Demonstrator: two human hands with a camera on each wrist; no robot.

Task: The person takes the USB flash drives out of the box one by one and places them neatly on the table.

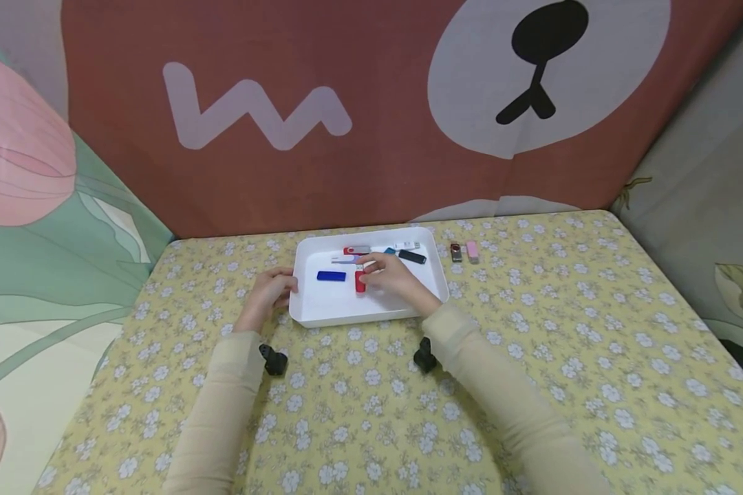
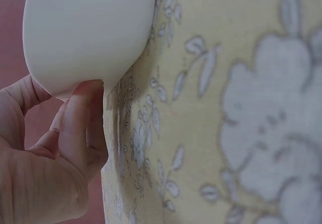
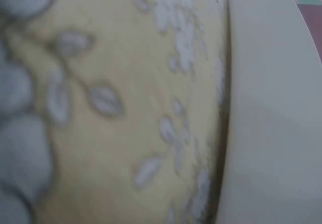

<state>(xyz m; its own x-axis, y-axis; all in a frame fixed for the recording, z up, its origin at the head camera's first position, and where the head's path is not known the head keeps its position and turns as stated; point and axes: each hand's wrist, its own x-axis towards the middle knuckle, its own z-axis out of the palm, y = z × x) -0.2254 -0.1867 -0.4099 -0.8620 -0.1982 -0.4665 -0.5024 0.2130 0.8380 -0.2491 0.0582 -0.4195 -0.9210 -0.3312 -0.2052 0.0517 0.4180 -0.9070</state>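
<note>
A shallow white tray (image 1: 322, 321) lies on the table with several USB sticks in it. My left hand (image 1: 269, 292) grips its left wall; in the left wrist view the thumb is at the rim and the fingers (image 2: 75, 123) curl beneath. Over the tray's middle, my right hand (image 1: 389, 275) pinches a red USB stick (image 1: 360, 282), its metal plug pointing away from me. A blue USB stick (image 1: 331, 276) lies left of it. Behind are a red-and-silver one (image 1: 356, 250) and a pale purple one (image 1: 340, 259), partly covered by the fingers. The right wrist view shows only tray wall and cloth.
Right of the tray, a dark red-and-black USB stick (image 1: 456, 252) and a pink one (image 1: 472, 251) lie on the flowered cloth (image 1: 563, 330). Inside the tray's right part are a black stick (image 1: 412, 256) and a white one (image 1: 406, 245). A printed curtain (image 1: 254, 185) hangs behind.
</note>
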